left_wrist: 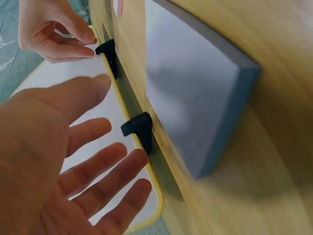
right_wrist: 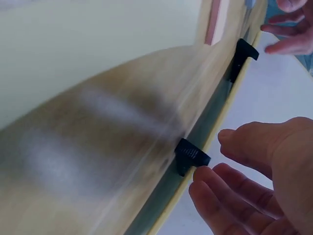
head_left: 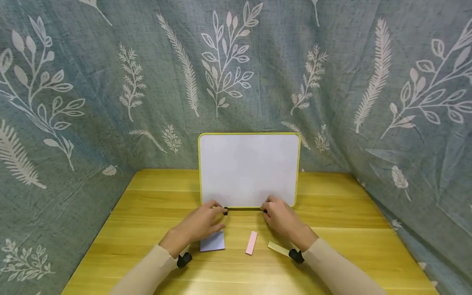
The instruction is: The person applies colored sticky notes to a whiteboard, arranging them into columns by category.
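A whiteboard (head_left: 248,170) with a yellow-green rim stands upright on two small black feet. My left hand (head_left: 200,221) is beside the left black foot (left_wrist: 138,128), its fingers spread apart and the thumb held away. At the other foot, my right hand (head_left: 282,217) has its fingertips right by the right black foot (right_wrist: 191,155), with the thumb apart from the fingers. No object shows between the fingers of either hand. A thick lilac sticky-note pad (head_left: 212,241) lies under and just in front of the left hand.
Between the forearms, a narrow pink sticky-note pad (head_left: 251,243) lies on the wooden table (head_left: 155,209). A narrow yellow pad (head_left: 278,248) is partly covered by the right wrist's black camera (head_left: 296,255). Leaf-patterned grey-green cloth (head_left: 265,94) hangs behind the board and at both sides.
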